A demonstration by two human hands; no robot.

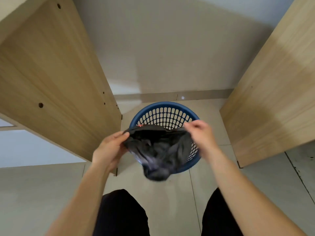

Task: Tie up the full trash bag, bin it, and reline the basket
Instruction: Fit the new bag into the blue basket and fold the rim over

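A round blue basket [163, 114] with a perforated wall stands on the tiled floor between two wooden panels. Above its near half hangs a black trash bag [158, 150], its mouth stretched open and its lower end blurred and dangling past the basket's front rim. My left hand [110, 149] pinches the left edge of the bag's mouth. My right hand [201, 133] pinches the right edge. A small red mark shows at the bag's top edge. The inside of the basket's far wall is bare.
A tall wooden panel [56, 79] stands close on the left and another wooden panel [272, 92] on the right. A pale wall with a grey skirting [204, 95] closes the back. My dark trouser legs [122, 213] fill the bottom of the view.
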